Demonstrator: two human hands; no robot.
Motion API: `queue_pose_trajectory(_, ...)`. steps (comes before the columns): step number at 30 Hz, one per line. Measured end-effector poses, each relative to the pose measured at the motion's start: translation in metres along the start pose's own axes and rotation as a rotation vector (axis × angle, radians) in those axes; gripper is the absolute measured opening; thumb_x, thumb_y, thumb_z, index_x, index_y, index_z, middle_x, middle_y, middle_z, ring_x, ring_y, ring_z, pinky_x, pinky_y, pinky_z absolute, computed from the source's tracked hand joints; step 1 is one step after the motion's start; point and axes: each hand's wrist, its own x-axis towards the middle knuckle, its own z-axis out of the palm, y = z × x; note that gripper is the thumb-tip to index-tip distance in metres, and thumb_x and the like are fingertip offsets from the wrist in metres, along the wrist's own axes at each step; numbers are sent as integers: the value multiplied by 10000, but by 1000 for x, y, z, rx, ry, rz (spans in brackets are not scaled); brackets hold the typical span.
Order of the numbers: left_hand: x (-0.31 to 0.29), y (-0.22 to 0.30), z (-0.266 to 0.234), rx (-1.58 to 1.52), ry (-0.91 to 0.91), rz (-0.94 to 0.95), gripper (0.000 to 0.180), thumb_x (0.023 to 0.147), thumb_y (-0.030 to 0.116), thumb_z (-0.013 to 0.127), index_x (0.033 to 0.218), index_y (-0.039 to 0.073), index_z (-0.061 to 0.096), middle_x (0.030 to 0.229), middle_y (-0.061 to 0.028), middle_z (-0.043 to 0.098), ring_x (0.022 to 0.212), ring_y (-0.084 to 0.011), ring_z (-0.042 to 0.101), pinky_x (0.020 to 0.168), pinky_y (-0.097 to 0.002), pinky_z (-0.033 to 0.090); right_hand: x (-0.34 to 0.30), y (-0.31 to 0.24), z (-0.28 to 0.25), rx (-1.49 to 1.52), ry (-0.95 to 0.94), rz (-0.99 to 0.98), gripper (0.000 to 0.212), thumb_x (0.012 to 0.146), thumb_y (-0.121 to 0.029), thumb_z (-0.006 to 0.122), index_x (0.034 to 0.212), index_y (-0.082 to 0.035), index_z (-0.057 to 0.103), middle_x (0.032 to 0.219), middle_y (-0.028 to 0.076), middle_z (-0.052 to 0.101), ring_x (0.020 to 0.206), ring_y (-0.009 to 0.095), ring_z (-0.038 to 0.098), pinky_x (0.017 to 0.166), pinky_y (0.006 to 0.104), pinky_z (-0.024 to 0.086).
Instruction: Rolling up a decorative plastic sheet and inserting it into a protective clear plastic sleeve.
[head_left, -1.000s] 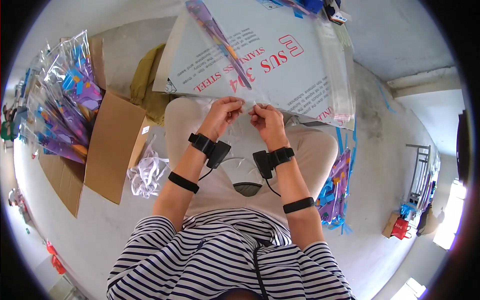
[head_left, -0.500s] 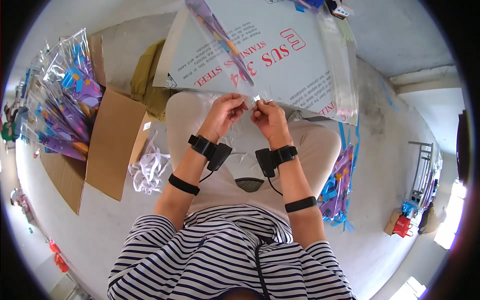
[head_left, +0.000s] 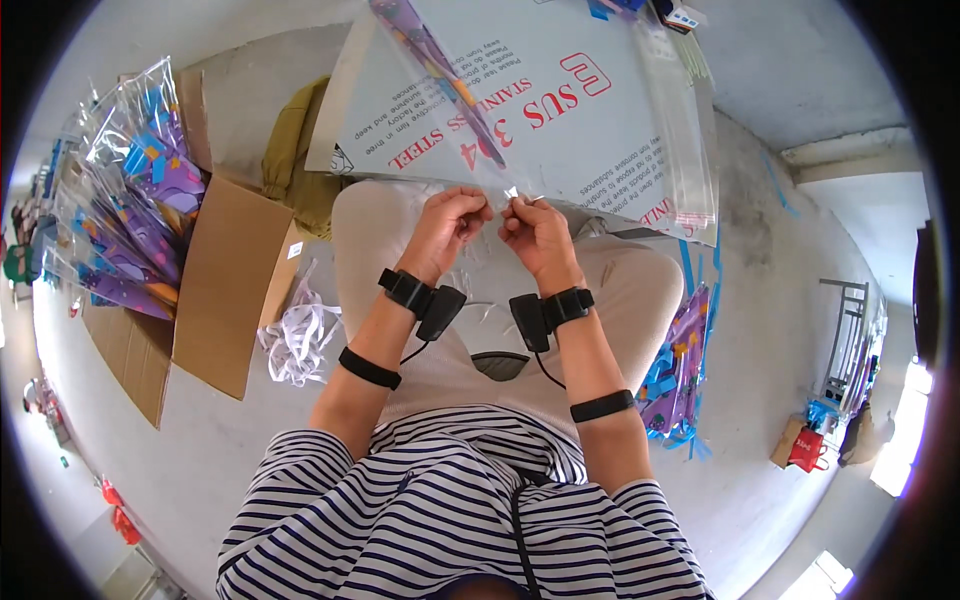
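Observation:
A long clear plastic bag (head_left: 512, 178) lies over the near edge of the board, and inside it is a slim folded purple item (head_left: 440, 72) with orange patches. Its near end reaches my fingers and catches the light. My left hand (head_left: 452, 228) is closed, thumb and forefinger pinched at the bag's end. Just to the right, my right hand (head_left: 540, 236) also pinches the clear plastic, fingers curled. A small gap separates the two hands. What exactly lies between the fingertips is too small to make out.
A grey-white board (head_left: 590, 130) with red lettering spans the area ahead, with clear bags (head_left: 675, 130) stacked at its right. An open carton (head_left: 232, 290) of bagged purple items stands left, beside white ribbon strips (head_left: 300, 335). More purple packs (head_left: 675, 370) lie right of my knee.
Both hands stay nearly in place at the bag's end. The fingers of my right hand have shifted very slightly left.

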Motion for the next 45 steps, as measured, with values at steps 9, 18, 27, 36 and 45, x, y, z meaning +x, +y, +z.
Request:
queue_pose_trajectory(9,5,-12,-19,408,70,220,120,896,155,642,921,42,673,763,-33,675,646,-108,588,565,-277,422,-13,-21,38,-1459,495,-649,524,786,-445,808,1002,14,677,841,164,704,799,317,685,755,427,541)
queue_pose_trajectory(18,-17,-21,5,1102,199,609,105,904,95,645,882,3,600,690,-75,600,619,-130,548,597,-308,465,39,-28,114,-2188,-33,-349,331,862,-322,670,1031,-48,744,1040,159,750,987,364,728,791,460,587)
queue_pose_trajectory(27,-26,-8,9,125,149,87,97,895,126,623,825,60,615,712,7,590,585,-46,440,532,-238,308,53,-30,77,-1821,231,-614,199,841,-171,646,979,-70,748,908,178,744,837,342,742,743,418,597)
queue_pose_trajectory(36,-26,5,2,6,149,180,154,936,218,705,945,73,655,798,9,632,599,-28,442,553,-194,314,49,-73,32,-506,-221,-113,151,977,-37,615,1082,33,698,934,89,730,805,172,706,782,308,593)
queue_pose_trajectory(45,21,-12,8,-93,-64,-93,203,924,252,739,878,84,636,815,-20,673,603,-49,514,524,-199,338,53,-59,14,-379,-155,-24,173,977,-95,646,1084,29,702,908,78,721,793,165,702,745,289,579)
